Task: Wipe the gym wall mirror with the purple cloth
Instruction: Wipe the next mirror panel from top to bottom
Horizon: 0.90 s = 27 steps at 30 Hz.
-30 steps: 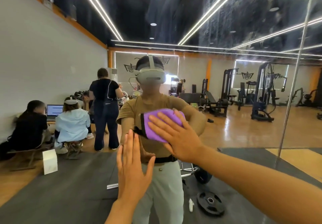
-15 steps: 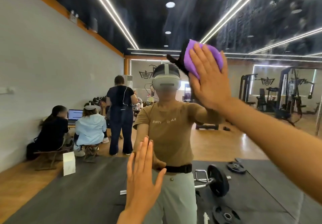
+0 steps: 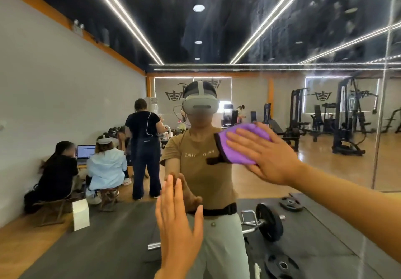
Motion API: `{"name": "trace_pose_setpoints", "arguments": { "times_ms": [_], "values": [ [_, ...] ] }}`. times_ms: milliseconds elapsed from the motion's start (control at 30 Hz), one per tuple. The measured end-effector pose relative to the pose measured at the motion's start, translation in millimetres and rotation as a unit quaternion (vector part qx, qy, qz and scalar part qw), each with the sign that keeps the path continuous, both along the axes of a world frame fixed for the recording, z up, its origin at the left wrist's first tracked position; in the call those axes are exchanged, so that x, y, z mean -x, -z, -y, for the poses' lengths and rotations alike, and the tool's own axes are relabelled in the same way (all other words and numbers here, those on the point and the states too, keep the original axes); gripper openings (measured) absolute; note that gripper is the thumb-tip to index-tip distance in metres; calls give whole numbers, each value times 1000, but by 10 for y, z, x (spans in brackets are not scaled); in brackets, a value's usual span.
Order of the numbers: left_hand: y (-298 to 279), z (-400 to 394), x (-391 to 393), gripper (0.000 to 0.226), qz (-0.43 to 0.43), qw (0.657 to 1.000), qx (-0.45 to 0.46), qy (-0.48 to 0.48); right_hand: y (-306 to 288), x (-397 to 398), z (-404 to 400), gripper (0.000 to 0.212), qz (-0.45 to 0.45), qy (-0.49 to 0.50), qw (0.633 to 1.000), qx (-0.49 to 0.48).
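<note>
One purple cloth (image 3: 240, 146), one mirror (image 3: 325, 29), my two hands. The cloth lay flat on the glass at about two o'clock from centre — long axis roughly level. My right hand (image 3: 267, 155) pressed it with straight fingers; my left hand (image 3: 176, 220) rested flat at six o'clock — holding nothing.

Head cam, single view, close to the wall mirror (image 3: 325, 29).
Faces the glass straight on; own headset (image 3: 200, 104) reflected at centre.
</note>
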<state>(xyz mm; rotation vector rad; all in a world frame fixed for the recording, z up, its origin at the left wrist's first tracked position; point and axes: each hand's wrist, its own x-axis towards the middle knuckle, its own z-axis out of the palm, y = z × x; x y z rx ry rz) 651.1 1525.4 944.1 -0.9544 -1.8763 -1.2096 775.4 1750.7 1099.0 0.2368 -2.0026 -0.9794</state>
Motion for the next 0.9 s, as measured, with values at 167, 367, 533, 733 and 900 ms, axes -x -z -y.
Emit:
{"name": "trace_pose_setpoints", "arguments": {
  "times_ms": [167,367,533,733,900],
  "values": [
    [-246,-258,-137,80,-21,1000,-12,0,-439,-205,-229,59,-182,5,968,175],
    [-444,-523,-235,75,-34,999,-35,-24,493,-50,-104,66,-100,-1,986,132],
    [-441,-636,-303,67,-6,997,-70,-44,502,-244,-361,61,51,-5,997,-57],
    [-706,-899,-544,64,-46,996,-53,-54,-992,-96,-323,59,-136,-42,986,86],
    [-1010,-1048,-560,69,-78,992,-52,-87,-1705,-40,-309,59,-184,-51,973,133]
  ]
}}
